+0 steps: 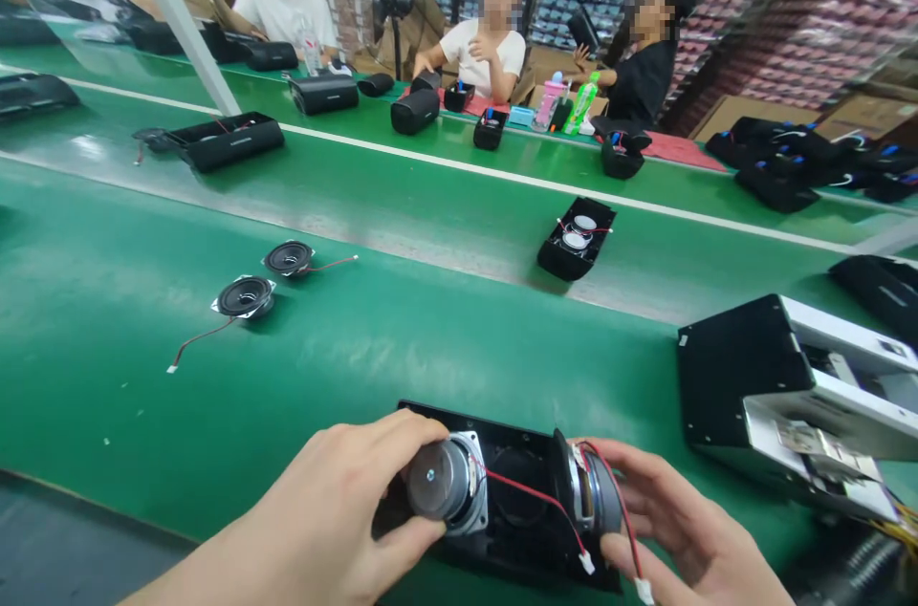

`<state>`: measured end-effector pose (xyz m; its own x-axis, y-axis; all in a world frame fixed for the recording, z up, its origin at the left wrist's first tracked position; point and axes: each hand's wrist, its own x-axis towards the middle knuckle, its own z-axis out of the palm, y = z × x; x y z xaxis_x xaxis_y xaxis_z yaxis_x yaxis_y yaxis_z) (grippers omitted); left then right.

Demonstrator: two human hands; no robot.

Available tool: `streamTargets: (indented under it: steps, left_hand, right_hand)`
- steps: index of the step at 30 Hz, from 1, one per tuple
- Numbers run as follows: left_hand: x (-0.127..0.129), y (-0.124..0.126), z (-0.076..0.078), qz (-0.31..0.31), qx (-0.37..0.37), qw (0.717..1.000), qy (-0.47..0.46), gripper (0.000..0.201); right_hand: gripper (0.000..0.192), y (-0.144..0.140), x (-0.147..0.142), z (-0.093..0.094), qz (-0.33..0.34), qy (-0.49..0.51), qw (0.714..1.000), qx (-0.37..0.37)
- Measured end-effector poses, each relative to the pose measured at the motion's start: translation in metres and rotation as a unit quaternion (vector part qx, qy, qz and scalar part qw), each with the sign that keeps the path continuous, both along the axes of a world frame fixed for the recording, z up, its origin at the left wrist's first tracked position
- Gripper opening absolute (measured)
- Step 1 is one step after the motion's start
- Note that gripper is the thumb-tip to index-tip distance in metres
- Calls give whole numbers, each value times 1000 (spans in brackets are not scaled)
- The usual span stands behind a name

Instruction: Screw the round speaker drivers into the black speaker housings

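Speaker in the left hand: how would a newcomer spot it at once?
On the green bench, find the open black casing nearest the camera. At its left end, the left hand grips the speaker. Its round metal back faces up, whereas the second speaker, in the right hand, is tipped on edge.

The left forearm [215,563] slants up from the bottom edge toward the centre, its wrist nearly straight. The left hand [344,491], bare, shows its back, with the index finger [412,431] stretched forward above and the thumb [412,544] below, both bent inward in a firm pinch grip. The right hand [674,510], also bare, comes in from the lower right, palm turned inward, fingers [638,461] curved and reaching leftward, thumb opposing them lower down in a lighter grip.
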<state>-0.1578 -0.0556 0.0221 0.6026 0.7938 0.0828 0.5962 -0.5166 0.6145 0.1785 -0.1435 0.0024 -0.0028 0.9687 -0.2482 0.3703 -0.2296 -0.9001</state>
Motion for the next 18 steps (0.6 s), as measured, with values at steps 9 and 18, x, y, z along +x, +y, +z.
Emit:
streamTargets:
  steps: [9, 18]
  left_hand:
    - [0, 3, -17, 14, -11, 1000, -1, 43]
    - [-6, -1, -22, 36, -41, 998, -45, 53]
  right_hand:
    - [49, -2, 4, -7, 47, -290, 939, 179]
    - [40, 5, -31, 0, 14, -217, 956, 196]
